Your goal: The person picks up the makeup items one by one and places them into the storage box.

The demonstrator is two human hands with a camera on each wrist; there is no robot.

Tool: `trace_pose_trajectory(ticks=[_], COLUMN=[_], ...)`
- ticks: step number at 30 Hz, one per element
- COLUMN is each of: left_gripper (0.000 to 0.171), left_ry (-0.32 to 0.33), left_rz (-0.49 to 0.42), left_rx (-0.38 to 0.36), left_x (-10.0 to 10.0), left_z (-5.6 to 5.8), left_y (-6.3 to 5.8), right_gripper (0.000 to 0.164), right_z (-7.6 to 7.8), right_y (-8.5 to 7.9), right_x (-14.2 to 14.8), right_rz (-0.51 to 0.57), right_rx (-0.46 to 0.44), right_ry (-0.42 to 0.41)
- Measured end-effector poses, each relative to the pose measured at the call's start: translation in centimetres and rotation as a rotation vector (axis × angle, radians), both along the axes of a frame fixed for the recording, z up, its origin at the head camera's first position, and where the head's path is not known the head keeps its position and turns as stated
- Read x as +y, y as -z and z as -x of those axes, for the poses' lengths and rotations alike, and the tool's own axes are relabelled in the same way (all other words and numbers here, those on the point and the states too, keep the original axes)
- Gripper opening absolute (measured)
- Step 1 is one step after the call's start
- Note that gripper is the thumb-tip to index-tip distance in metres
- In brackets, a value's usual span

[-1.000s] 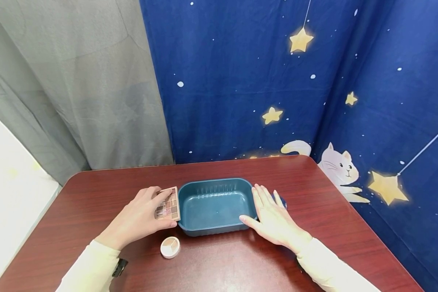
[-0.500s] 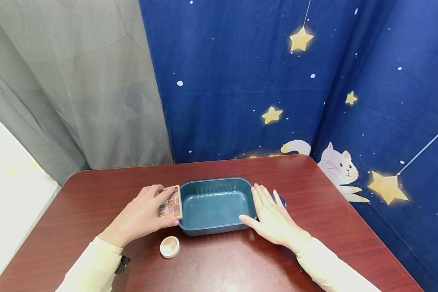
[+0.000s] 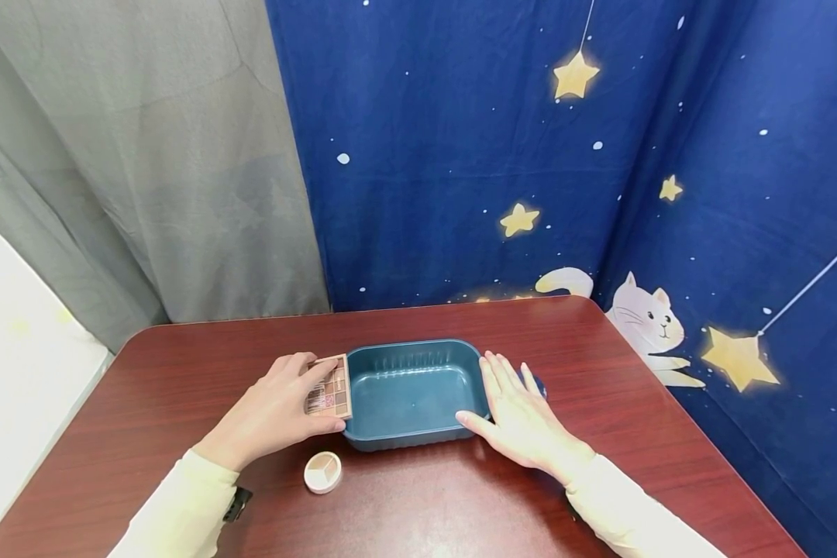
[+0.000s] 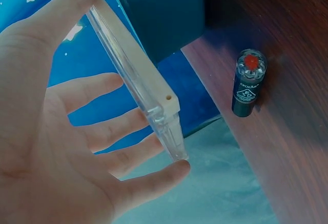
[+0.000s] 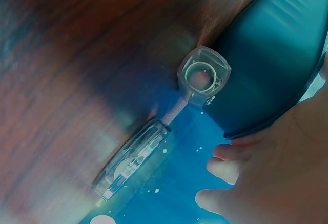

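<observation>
My left hand [image 3: 272,407] grips an eyeshadow palette [image 3: 336,391] by its edges, thumb at the near side and fingers at the far side. The palette's right edge overlaps the left rim of a teal plastic basin [image 3: 411,442]. In the left wrist view, the palette [image 4: 138,67] shows its pale side and clear lid, tilted beside the basin wall [image 4: 164,19]. My right hand [image 3: 523,418] rests on the basin's right rim, fingers straight and thumb over the near corner. Nothing lies inside the basin.
A round three-shade compact [image 3: 323,472] lies in front of the basin. A dark tube with a clear, red-centred end [image 4: 248,85] stands on the table. Right of the basin are a clear square-topped container [image 5: 202,75] and a flat clear-cased item [image 5: 130,160].
My left hand and the palette have shifted slightly right, against the basin's left rim. My right hand and the basin have stayed nearly still.
</observation>
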State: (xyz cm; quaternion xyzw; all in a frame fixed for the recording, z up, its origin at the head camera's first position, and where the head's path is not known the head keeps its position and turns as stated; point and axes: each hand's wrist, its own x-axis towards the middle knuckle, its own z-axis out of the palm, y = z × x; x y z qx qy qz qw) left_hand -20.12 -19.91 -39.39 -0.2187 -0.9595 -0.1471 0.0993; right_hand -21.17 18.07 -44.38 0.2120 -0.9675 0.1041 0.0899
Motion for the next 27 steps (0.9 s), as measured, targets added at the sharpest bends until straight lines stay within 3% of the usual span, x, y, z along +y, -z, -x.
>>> trace_pose_trajectory(ticks=[27], left_gripper=[0.083], left_ry=[0.046], left_rz=[-0.015], left_rx=[0.031], left_x=[0.28], left_z=[0.23], left_y=[0.13], right_gripper=[0.104], right_z=[0.04], right_y=[0.19], right_x=[0.04], right_rz=[0.0], right_rx=[0.011], right_ry=[0.0])
